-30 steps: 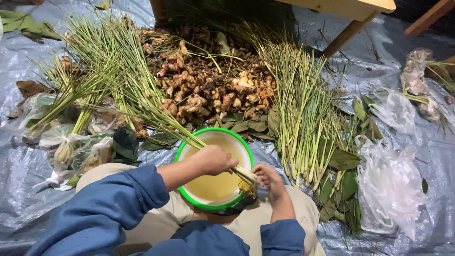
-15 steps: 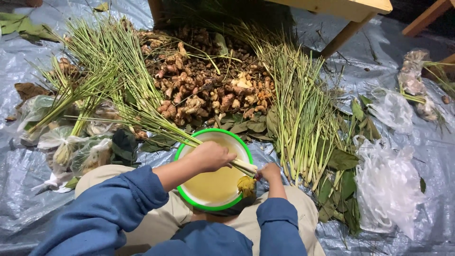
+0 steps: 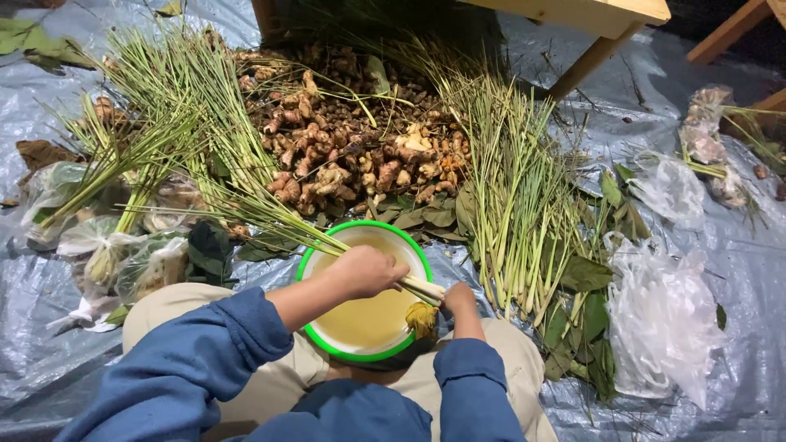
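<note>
A white bowl with a green rim [image 3: 313, 256] rests on my lap, holding yellowish liquid. My left hand [image 3: 365, 271] reaches across it, closed around a bunch of lemongrass stalks [image 3: 246, 196] near their pale cut ends, which jut out over the bowl's right rim. My right hand [image 3: 459, 299] sits at those cut ends, fingers closed beside a small yellow-brown piece [image 3: 422, 317] at the rim. What the right hand grips is hidden. The green tops fan out to the upper left.
A heap of ginger-like roots [image 3: 352, 155] lies beyond the bowl. Another lemongrass pile [image 3: 516, 196] and dark green leaves [image 3: 581, 278] lie to the right. Clear plastic bags [image 3: 663, 319] are at right and left. Wooden table legs [image 3: 594, 57] stand behind, on a grey tarp [image 3: 49, 327].
My left hand has slid slightly right along the stalks, and my right hand has shifted a little at the cut ends. The bowl has stayed put.
</note>
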